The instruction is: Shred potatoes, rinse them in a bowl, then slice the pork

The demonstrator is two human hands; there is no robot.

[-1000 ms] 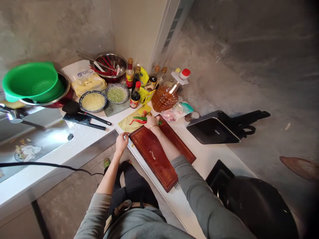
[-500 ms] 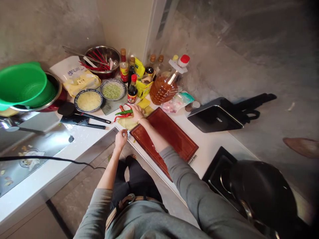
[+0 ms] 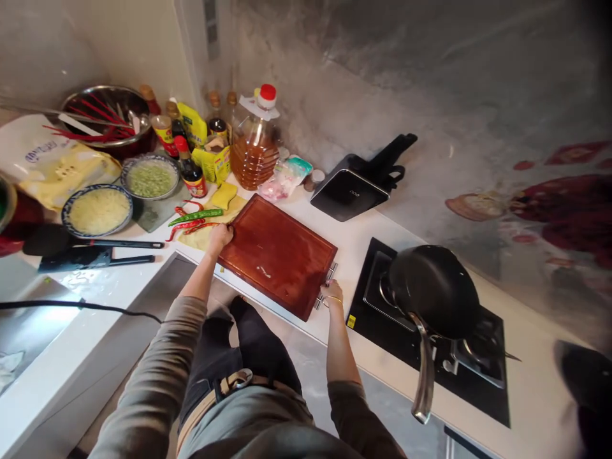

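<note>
A reddish-brown wooden cutting board [image 3: 282, 252] lies on the white counter near its front edge, with a few wet marks on it. My left hand [image 3: 220, 240] is closed on the board's left edge, the fingers partly hidden. At the opposite end, my right hand [image 3: 331, 292] grips the board by its metal handle [image 3: 331, 273]. Just beyond my left hand, a green chili pepper [image 3: 203, 217] and several red chili peppers [image 3: 185, 228] rest beside pieces of yellowish peeled ginger or root [image 3: 224, 194], whose exact kind I cannot tell.
To the right, a black wok [image 3: 433, 290] sits on the gas stove [image 3: 377, 319], handle towards me. A black knife block [image 3: 351, 191] stands by the wall. An oil jug [image 3: 253, 153], sauce bottles [image 3: 191, 169], and bowls of shredded food [image 3: 98, 210] occupy the back left.
My right hand has left the chili peppers for the board's right end. My left hand has come onto its left edge. The board sits at a different angle, and the view has swung right.
</note>
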